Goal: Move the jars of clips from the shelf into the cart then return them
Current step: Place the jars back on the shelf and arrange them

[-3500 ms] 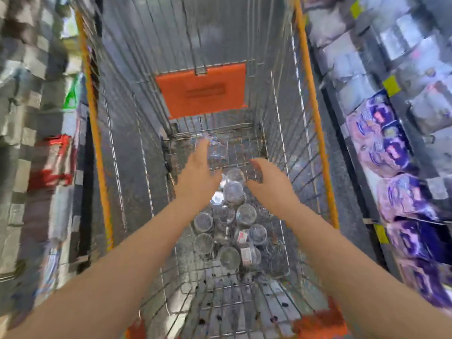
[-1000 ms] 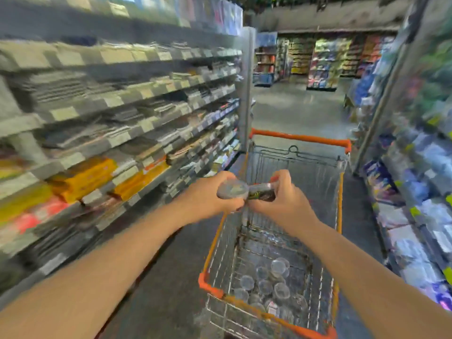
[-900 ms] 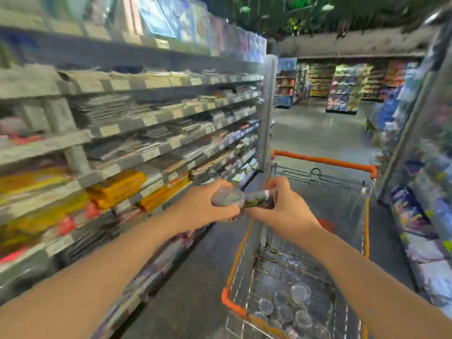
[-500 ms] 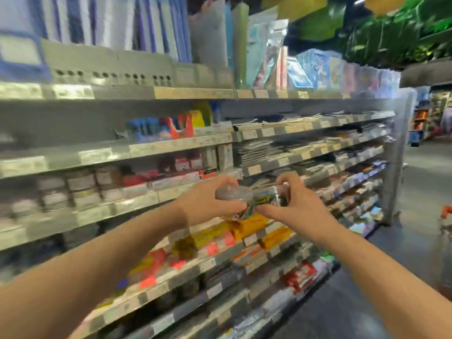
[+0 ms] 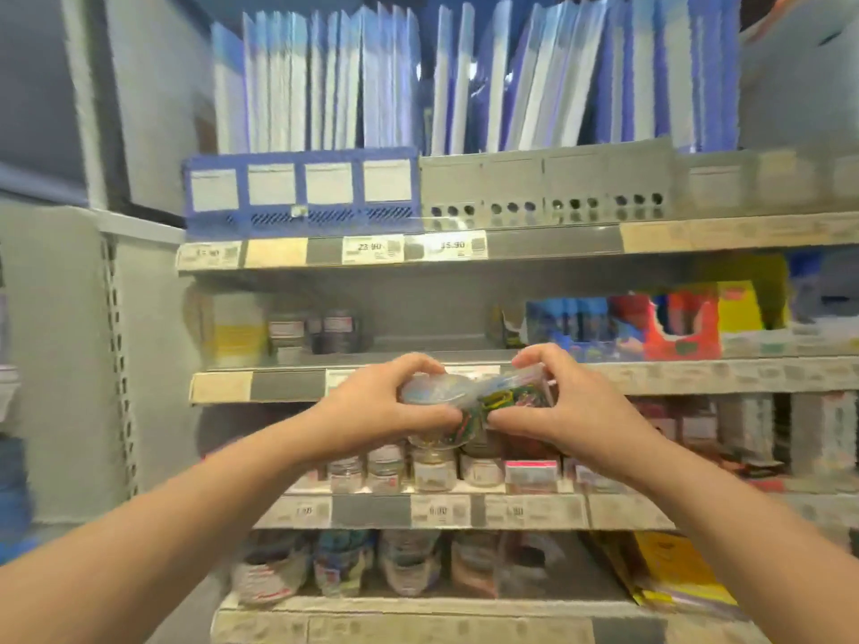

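Clips [image 5: 509, 398] in many colours filled a clear jar [image 5: 441, 389] held sideways in front of a shop shelf [image 5: 283, 385], level with its price strip. More small labelled jars [image 5: 388, 471] stood in a row one shelf down, their contents too blurred to tell, and bigger tubs [image 5: 409, 569] sat lower still. Both hands gripped the jar: the left hand [image 5: 376, 413] curled its fingers [image 5: 416, 364] over the lid end with the thumb beneath, while the right hand [image 5: 574, 411] pinched the other end, fingers above and thumb below. The jar lay on its side, long axis running left to right, lid toward the left.
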The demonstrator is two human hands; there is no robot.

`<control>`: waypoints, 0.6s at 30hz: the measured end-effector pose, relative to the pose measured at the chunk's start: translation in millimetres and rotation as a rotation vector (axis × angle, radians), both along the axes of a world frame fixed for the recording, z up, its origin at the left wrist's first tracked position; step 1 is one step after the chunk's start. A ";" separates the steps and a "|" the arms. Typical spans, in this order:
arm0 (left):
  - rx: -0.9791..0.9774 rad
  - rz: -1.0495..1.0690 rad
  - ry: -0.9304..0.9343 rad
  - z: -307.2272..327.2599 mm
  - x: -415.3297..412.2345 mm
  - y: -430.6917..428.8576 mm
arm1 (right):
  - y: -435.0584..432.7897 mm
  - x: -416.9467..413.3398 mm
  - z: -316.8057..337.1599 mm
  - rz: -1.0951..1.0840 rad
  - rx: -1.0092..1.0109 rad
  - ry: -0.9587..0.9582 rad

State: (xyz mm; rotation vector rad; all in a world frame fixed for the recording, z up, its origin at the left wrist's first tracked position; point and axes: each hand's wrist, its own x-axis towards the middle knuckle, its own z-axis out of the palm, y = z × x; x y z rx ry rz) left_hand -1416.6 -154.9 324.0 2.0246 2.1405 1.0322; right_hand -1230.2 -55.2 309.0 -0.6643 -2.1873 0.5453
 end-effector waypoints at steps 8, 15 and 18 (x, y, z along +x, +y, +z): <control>0.094 0.367 0.025 29.5 -83.9 2.5 | 65.7 -132.6 38.9 0.329 0.023 -0.003; 0.096 0.535 0.098 54.5 -154.7 14.4 | 97.2 -232.5 69.2 0.440 0.022 -0.074; 0.107 0.581 0.112 60.8 -181.7 24.3 | 113.9 -267.1 77.5 0.434 -0.031 -0.162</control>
